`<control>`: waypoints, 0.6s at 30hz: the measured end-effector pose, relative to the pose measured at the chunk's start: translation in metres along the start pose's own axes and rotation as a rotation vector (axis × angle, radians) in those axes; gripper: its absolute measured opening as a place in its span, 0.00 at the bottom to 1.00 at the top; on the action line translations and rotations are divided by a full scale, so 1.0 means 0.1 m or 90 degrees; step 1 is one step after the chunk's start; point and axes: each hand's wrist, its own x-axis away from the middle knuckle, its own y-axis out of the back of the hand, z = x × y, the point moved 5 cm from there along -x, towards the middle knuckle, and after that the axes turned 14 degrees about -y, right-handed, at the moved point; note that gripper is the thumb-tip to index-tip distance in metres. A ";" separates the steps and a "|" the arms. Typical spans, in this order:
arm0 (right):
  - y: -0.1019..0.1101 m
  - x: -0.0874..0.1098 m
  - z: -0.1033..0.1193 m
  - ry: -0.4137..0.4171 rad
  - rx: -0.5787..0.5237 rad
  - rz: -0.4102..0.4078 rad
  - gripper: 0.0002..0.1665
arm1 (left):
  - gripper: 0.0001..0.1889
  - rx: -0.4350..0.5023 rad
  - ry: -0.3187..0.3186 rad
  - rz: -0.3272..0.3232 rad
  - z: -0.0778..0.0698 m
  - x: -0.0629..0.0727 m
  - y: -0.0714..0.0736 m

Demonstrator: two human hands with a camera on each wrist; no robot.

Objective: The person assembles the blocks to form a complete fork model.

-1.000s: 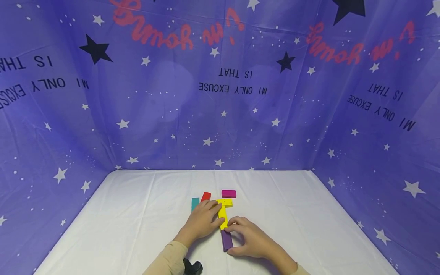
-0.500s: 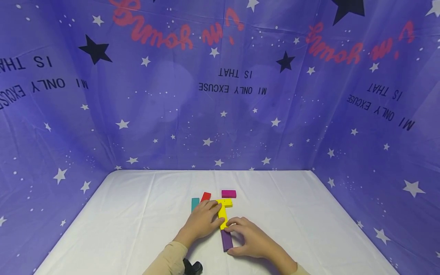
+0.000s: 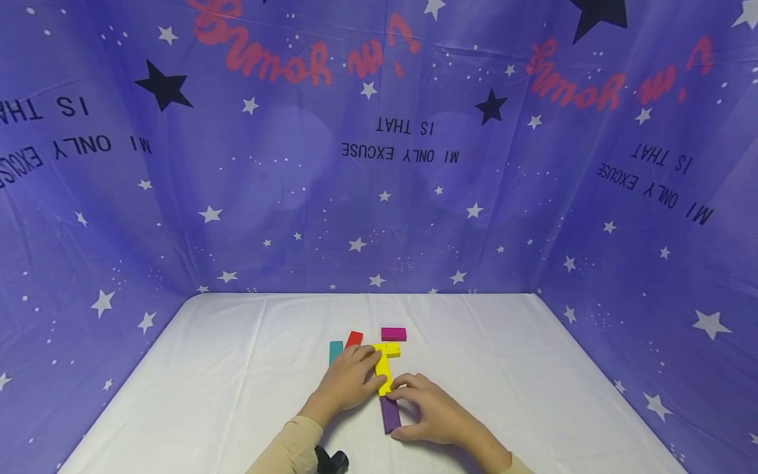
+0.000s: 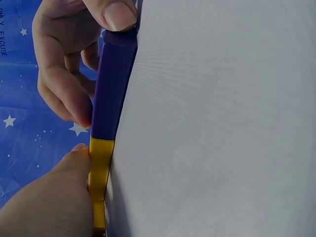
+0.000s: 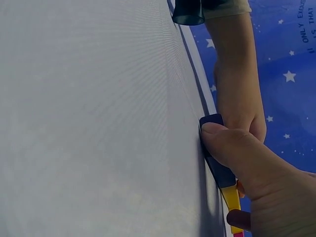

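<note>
Purple block [image 3: 391, 416]: flat on the white tablecloth [image 3: 503, 375], nearest the person, its far end meeting the near end of the long yellow block [image 3: 383, 378].
Purple block axis: lengthwise away from the person, far end leaning slightly to the left.
Long yellow block axis: almost the same line; its far end meets the yellow crosspiece [image 3: 389, 350], which lies sideways.
Right hand [image 3: 431, 411]: thumb at the purple block's near end, forefinger bent down by the join; the block is clamped between them. The end-to-end span probably serves to keep it pressed up to the yellow.
Left hand [image 3: 351, 376]: fingers bent, thumb spread from them, holding the long yellow block along its left side; likely a brace against the right hand's push. Outer fingertips: partly hidden, pressure cannot be told.
Magenta block [image 3: 393, 334]: sideways, just beyond the crosspiece, apart from it.
Red block [image 3: 354, 339] and teal block [image 3: 335, 352]: beyond the left hand, partly covered by it, pointing mostly away from the person.
</note>
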 end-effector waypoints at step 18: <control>0.01 0.01 0.01 0.003 -0.015 -0.008 0.31 | 0.28 0.011 0.001 -0.021 -0.01 0.03 -0.02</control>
